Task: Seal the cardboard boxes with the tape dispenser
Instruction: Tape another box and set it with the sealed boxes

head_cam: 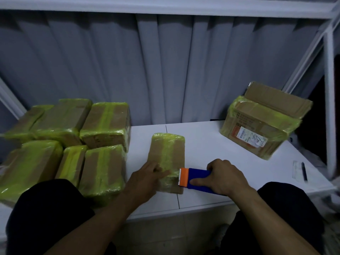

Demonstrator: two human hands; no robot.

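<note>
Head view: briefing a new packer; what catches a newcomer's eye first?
The pile of boxes bound in bright yellow-green tape at the left of the table. Then the blue and orange tape dispenser against the near end of the small box in the middle, and the open-flapped box far right.

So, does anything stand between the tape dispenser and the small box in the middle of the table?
Nothing visible does. The right hand holds the tape dispenser with its orange edge against the small box. The left hand presses on that box just left of the edge.
</note>
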